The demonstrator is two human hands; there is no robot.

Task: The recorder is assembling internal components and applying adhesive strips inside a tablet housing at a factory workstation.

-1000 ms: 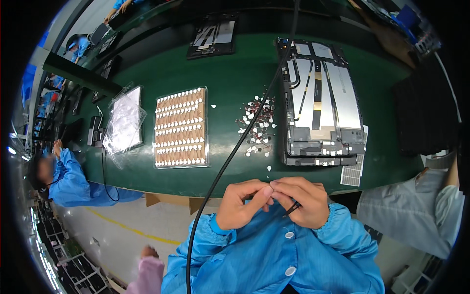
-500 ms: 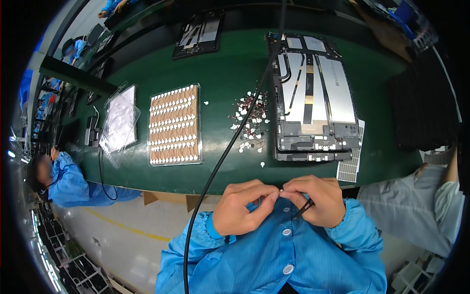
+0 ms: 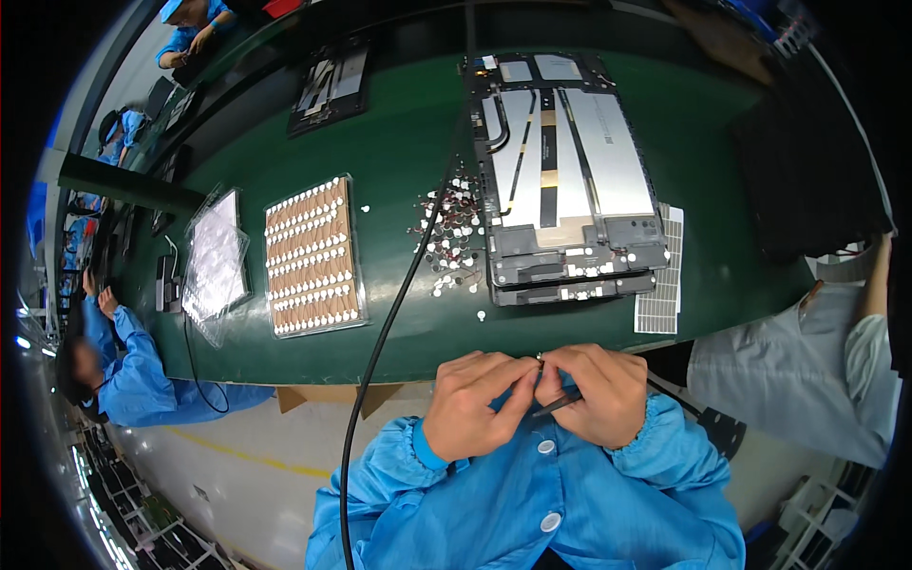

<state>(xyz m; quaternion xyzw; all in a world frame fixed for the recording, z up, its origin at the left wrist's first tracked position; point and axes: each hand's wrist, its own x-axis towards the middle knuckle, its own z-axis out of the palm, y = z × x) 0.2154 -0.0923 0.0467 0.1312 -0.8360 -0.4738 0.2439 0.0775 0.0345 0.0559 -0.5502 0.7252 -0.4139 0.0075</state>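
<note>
My left hand [image 3: 478, 397] is closed in a pinch near the table's front edge, its thumb and forefinger meeting those of my right hand [image 3: 600, 391]. Between the fingertips shows a tiny pale part [image 3: 540, 358], mostly covered and too small to name. A dark tweezers-like tool [image 3: 557, 405] is tucked in my right hand, its tip pointing left and down. Beyond the hands lies a loose pile of small round white and dark parts with thin wires [image 3: 454, 228]. Right of the pile are stacked opened tablet bodies [image 3: 579, 161], with silver batteries and black cables showing.
A clear tray [image 3: 313, 256] with rows of small white-ended wired parts lies left on the green table [image 3: 399, 123]. Clear plastic trays [image 3: 217, 256], another opened tablet [image 3: 330, 85] and gridded sticker sheets [image 3: 657, 285] lie around. A black cable [image 3: 380, 342] crosses in front. Co-workers [image 3: 123, 342] sit nearby.
The whole scene has shifted left in the picture. The tool in my right hand has swung from steep to a flatter angle. Both hands stay pinched together.
</note>
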